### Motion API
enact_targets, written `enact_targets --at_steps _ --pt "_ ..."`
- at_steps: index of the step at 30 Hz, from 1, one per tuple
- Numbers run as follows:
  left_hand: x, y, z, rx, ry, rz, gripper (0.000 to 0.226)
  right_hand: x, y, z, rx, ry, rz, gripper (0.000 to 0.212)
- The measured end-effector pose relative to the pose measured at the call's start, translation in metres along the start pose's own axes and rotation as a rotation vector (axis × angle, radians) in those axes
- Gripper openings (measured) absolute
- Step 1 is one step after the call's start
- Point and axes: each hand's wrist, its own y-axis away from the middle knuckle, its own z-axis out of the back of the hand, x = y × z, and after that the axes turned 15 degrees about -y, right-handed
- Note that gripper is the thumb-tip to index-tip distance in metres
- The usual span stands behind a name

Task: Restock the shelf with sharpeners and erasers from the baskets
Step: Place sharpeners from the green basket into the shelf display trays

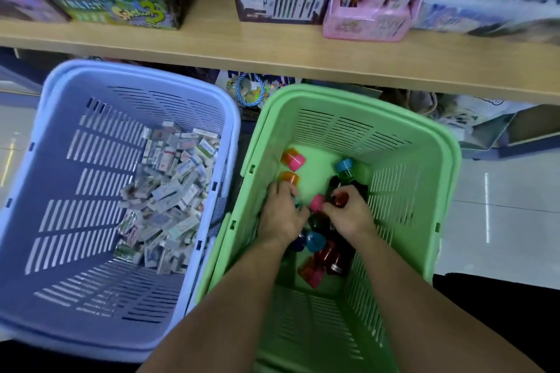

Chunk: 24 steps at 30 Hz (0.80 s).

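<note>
The right hand (348,215) is curled down into the green basket (430,142), its fingers pinching a dark red sharpener (341,200) at the top of the pile. The left hand (281,215) is beside it, fingers bent over more sharpeners (321,248); whether it grips one, I cannot tell. The pile lies directly under and between both hands, so the next lift looks to be straight up, then forward. Loose pieces, a pink-and-orange one (292,159) and a blue-capped one (345,165), lie just beyond the fingertips toward the basket's far wall. The erasers (169,200) are heaped in the blue basket (54,106) to the left, nearer the left hand. The wooden shelf (272,48) overhangs both baskets' far rims. It has a bare stretch between the boxed goods (278,0), and its front strip is also free.
</note>
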Motion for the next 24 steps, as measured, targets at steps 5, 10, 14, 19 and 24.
enact_targets --at_steps 5,10,14,19,24 --pt "0.003 -0.001 -0.012 -0.019 0.031 0.054 0.083 -0.019 0.001 -0.01 0.004 0.199 0.089 0.058" --pt "0.005 -0.004 -0.014 0.026 0.015 0.03 0.071 -0.019 -0.004 -0.017 0.038 0.379 0.132 0.053" --pt "0.002 -0.007 -0.018 -0.017 -0.027 -0.009 0.044 -0.021 -0.007 -0.016 -0.047 0.21 0.106 0.042" --pt "-0.002 -0.015 -0.018 0.032 0.063 0.036 0.043 -0.02 -0.011 -0.012 -0.087 0.019 0.046 0.038" --pt "-0.005 -0.024 -0.022 0.125 0.06 -0.019 0.064 -0.018 -0.019 -0.012 -0.064 -0.142 0.012 0.043"
